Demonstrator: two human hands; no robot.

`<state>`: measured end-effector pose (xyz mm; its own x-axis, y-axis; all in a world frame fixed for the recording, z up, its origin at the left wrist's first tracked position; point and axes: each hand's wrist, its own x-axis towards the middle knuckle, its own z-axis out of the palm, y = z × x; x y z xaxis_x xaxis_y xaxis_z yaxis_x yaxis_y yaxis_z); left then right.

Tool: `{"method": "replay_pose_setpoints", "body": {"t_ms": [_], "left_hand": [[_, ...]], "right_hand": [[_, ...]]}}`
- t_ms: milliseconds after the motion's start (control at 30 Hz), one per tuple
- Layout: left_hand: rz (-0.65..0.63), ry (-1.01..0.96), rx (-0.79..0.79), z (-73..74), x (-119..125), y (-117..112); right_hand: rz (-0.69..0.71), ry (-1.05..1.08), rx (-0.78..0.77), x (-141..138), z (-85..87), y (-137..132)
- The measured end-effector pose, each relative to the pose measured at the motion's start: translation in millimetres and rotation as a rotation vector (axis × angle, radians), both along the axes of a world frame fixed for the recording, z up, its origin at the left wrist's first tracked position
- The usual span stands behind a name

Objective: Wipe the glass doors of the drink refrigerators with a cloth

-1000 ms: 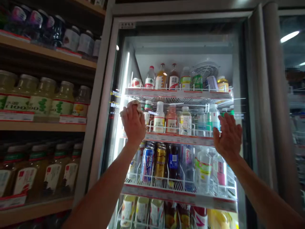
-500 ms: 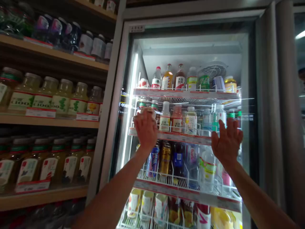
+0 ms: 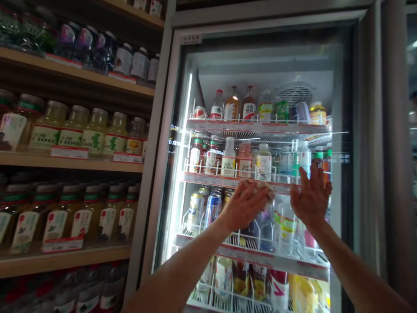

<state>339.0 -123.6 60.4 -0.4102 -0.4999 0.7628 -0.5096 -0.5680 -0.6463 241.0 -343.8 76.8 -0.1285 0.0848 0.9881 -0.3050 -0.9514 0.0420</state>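
A drinks fridge with a glass door [image 3: 325, 87] stands in front of me, lit inside and stocked with bottles and cans. My left hand [image 3: 246, 203] presses a crumpled pale cloth [image 3: 260, 189] against the glass at mid height, fingers closed on it. My right hand [image 3: 311, 195] lies flat on the glass just to the right, fingers spread, holding nothing. Behind the glass near my hands are cans [image 3: 213, 204] and clear bottles [image 3: 285, 224] on wire shelves.
Wooden shelves [image 3: 71, 163] on the left carry rows of yellow-green drink bottles [image 3: 91, 132] with red price tags. A grey fridge frame [image 3: 371, 152] runs down the right side, with another glass door beyond it.
My left hand has swept the cloth down and to the right across the glass, from the door's left side toward my right hand. The right hand stayed flat in place.
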Motion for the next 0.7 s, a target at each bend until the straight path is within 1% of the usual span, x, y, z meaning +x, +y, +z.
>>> {"method": "replay_pose_setpoints", "body": {"t_ms": [33,67,100,133,200,233,267,300,333,400,433,467,500,533,600,633,667,700], "left_hand": [[-0.005,-0.023,0.058,-3.4,0.0,0.1],[-0.007,-0.001,0.043,-3.4,3.1,6.6],[-0.009,0.054,-0.04,-0.2,8.7,18.2],[-0.009,0.126,-0.167,5.5,15.8,32.7],[-0.031,0.27,-0.525,18.3,28.8,59.0],[-0.042,0.321,-0.679,22.2,32.2,66.0],[-0.046,0.349,-0.759,22.8,32.7,67.5],[-0.042,0.35,-0.751,20.0,30.5,64.0],[-0.033,0.323,-0.657,14.5,26.5,57.3],[-0.014,0.2,-0.329,0.8,18.6,44.0],[-0.004,0.144,-0.198,-4.4,17.1,41.7],[0.005,0.116,-0.14,-6.8,18.1,43.8],[0.012,0.122,-0.171,-6.5,21.2,49.7],[0.017,0.158,-0.283,-3.8,25.7,57.9],[0.014,0.253,-0.606,3.5,33.7,72.3],[0.004,0.282,-0.711,5.5,35.2,74.7],[-0.008,0.292,-0.737,5.1,34.4,72.9],[-0.019,0.274,-0.666,2.2,31.6,67.7]], "right_hand": [[0.001,0.011,-0.016,-1.4,-1.8,-1.6],[0.004,0.021,-0.026,-2.7,-3.6,-3.2],[0.005,0.024,-0.03,-3.8,-5.3,-4.5],[0.006,0.018,-0.028,-4.4,-6.9,-5.3],[0.0,0.013,-0.014,-4.4,-9.7,-5.6],[-0.004,0.009,-0.005,-4.0,-10.7,-5.4],[-0.007,0.001,0.001,-3.6,-11.5,-5.2],[-0.008,-0.005,0.0,-3.2,-12.1,-5.1],[-0.009,-0.012,-0.007,-3.1,-12.6,-5.4],[-0.005,-0.019,-0.024,-3.3,-13.2,-6.8],[-0.002,-0.016,-0.03,-3.4,-13.4,-7.7],[0.002,-0.012,-0.036,-3.5,-13.6,-8.5],[0.006,-0.009,-0.037,-3.5,-13.8,-9.1],[0.007,-0.011,-0.035,-3.4,-14.1,-9.5],[0.009,-0.019,-0.03,-2.8,-14.5,-9.6],[0.01,-0.022,-0.03,-2.6,-14.7,-9.6],[0.011,-0.022,-0.03,-2.6,-14.9,-9.8],[0.012,-0.017,-0.032,-2.6,-15.1,-10.2]]}}
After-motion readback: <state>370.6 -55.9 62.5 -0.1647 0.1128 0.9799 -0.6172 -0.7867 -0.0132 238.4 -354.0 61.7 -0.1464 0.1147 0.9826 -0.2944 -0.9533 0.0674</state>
